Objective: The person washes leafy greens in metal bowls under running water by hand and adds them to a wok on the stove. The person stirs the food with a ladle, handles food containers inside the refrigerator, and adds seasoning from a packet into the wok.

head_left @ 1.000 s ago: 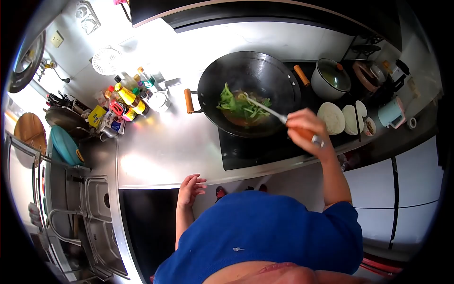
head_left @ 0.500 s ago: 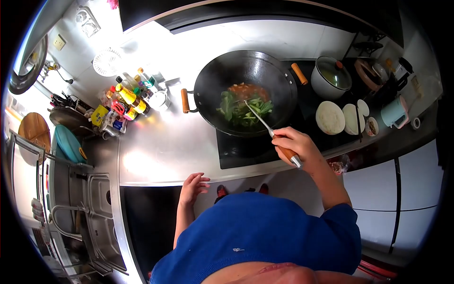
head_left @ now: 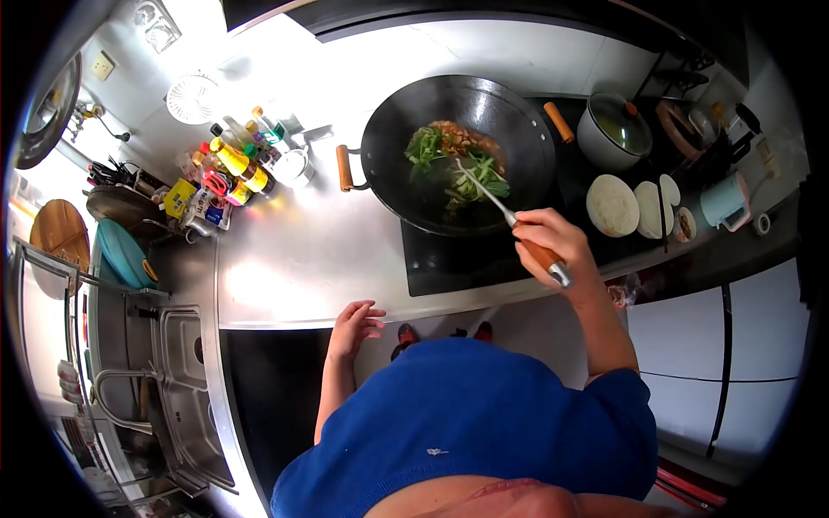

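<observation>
My right hand (head_left: 553,246) is wrapped round the wooden handle of a metal spatula (head_left: 486,192). The spatula's head is hidden among green leafy vegetables (head_left: 484,177) in a large black wok (head_left: 406,210). Behind the greens, reddish-brown food (head_left: 471,138) lies in the wok, with more greens on its left. An orange-brown wooden grip shows on each side of the wok, which stands on a black cooktop (head_left: 449,268). My left hand (head_left: 356,330) hangs at the counter's front edge, fingers loosely apart, holding nothing.
Right of the wok stand a lidded pot (head_left: 613,138), a white bowl (head_left: 612,205) and smaller dishes with chopsticks (head_left: 663,220) across them. Seasoning bottles (head_left: 242,164) crowd the left counter (head_left: 294,259). A sink (head_left: 183,345) lies at the far left, and a mint-coloured jug (head_left: 724,204) at the right.
My right hand has pushed the spatula through the greens, which are now parted into a left clump and a right clump. My left hand stays by the counter edge. The view has shifted slightly.
</observation>
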